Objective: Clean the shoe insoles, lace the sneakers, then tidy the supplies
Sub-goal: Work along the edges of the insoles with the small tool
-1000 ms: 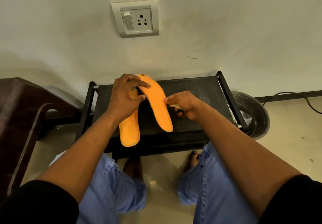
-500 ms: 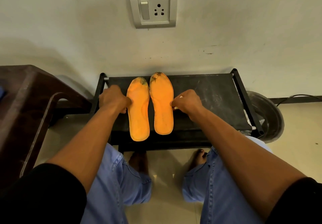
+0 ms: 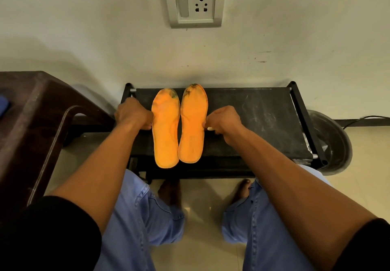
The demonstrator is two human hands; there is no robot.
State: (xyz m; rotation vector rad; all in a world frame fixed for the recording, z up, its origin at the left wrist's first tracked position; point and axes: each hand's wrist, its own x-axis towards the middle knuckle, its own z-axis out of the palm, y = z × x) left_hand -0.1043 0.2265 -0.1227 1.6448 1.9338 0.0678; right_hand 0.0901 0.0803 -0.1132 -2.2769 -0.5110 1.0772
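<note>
Two orange foam insoles, the left insole and right insole, lie flat and side by side on the black bench toward its left end, dirty toes at the back edge, heels at the front edge. The left hand rests curled with its fingers touching the left insole's outer edge; the right hand, fingers pinched narrow on something small and pale, touches the right insole's outer edge.
</note>
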